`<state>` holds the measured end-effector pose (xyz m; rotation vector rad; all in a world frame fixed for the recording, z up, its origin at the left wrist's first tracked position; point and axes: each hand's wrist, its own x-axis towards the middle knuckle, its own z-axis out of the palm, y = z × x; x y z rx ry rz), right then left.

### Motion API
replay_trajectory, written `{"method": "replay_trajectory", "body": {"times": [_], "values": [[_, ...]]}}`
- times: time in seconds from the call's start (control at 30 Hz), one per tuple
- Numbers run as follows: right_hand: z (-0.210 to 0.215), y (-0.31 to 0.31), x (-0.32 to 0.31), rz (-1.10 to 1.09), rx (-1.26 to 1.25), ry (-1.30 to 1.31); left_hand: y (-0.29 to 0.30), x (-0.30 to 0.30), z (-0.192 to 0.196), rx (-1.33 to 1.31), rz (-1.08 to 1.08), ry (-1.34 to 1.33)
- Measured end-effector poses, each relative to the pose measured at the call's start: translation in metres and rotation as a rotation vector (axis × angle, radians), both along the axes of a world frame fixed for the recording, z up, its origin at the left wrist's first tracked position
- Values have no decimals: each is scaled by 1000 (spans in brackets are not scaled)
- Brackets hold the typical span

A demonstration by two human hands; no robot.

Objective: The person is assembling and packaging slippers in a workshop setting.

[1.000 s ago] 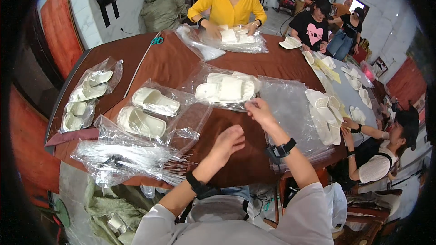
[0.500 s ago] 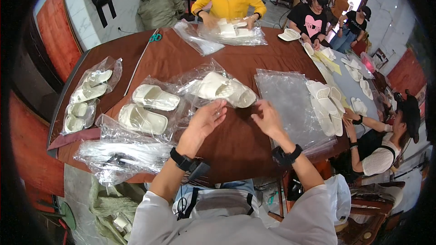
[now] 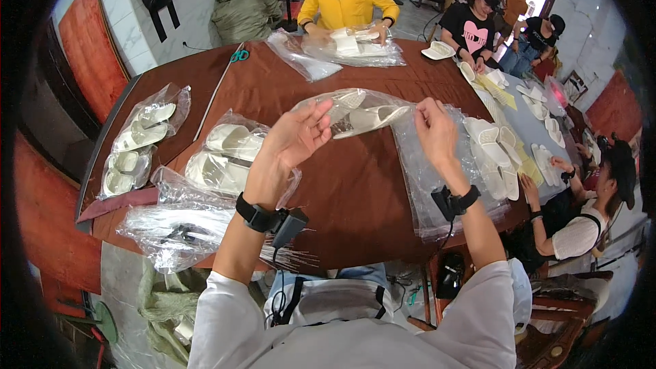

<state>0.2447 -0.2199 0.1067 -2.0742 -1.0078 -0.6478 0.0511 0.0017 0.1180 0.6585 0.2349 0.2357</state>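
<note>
With both the left hand and right hand pinching the clear bag of pale slippers only by its ends, at nine and three o'clock, the slick film could slip and drop onto the brown table.

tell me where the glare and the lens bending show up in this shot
Head view: glare streaks the clear bag of white slippers held up between the left hand and right hand, and the crumpled plastic at the table's near-left edge; the brown table edges bow toward the black rim; the picture is sharp mid-frame and softer at the far right.

Bagged slippers now off table.
</note>
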Motion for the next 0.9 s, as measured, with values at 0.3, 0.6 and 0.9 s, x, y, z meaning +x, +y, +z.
{"method": "replay_trajectory", "body": {"times": [0.3,0.6,0.9], "values": [[42,-11,37,55,269,59,8,13,50,-17,-201,-223],[99,-35,-10,306,750,270,-41,-27,111,412,-82,-311],[-120,-115,-96,-146,-605,-697,-85,-125,106,780,-62,-273]]}}
